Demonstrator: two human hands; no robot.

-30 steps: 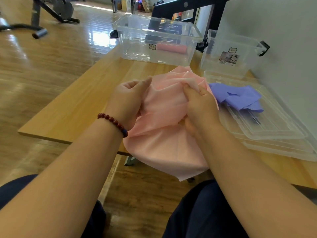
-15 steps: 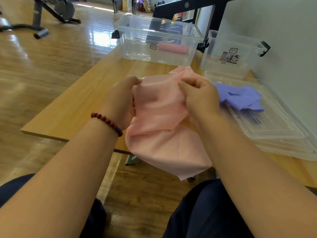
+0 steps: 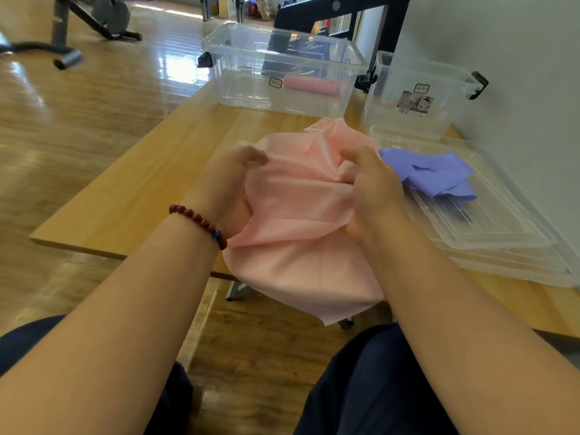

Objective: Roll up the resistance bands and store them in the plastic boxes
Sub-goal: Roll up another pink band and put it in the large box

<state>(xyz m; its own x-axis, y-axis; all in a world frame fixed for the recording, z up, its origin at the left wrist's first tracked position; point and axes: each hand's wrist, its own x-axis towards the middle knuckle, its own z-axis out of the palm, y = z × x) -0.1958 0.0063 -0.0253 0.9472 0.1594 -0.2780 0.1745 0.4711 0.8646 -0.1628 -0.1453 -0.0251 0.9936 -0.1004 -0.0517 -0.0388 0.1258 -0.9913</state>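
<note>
Bunched tighter than half a second ago: pink resistance band (image 3: 298, 215), with right hand (image 3: 373, 189) sunk lower into the folds. Both hands clamped on the band: left hand (image 3: 229, 186) with thumb on top and fingers curled underneath, right hand with thumb and fingers gathering a crumpled ridge.

Between the two hands, a loose span of pink sheet. Below them, more of it hanging off the near edge of the tabletop (image 3: 141, 189) toward dark trousers (image 3: 370, 381). Beyond them, the rest heaped in folds on the wood. On the left wrist, string of dark red beads (image 3: 201, 221) with one blue bead.

Just beyond and to the right of the right hand, and partly hidden behind it, crumpled purple band (image 3: 439, 177) lying on a stack of clear plastic lids (image 3: 502, 233). Contact with the pink folds impossible to tell.

Farther beyond both hands, large clear plastic box (image 3: 282, 67) standing open, with rolled pink band (image 3: 310, 86) lying inside near its front wall. Well beyond the right hand and right of that box, smaller clear box (image 3: 417, 92) with black latches and a printed label, also open.

Far beyond the left hand, glossy wooden floor (image 3: 78, 120) and dark frame of exercise equipment (image 3: 94, 20). To the right of the right hand, past the lids, pale wall (image 3: 502, 73).
</note>
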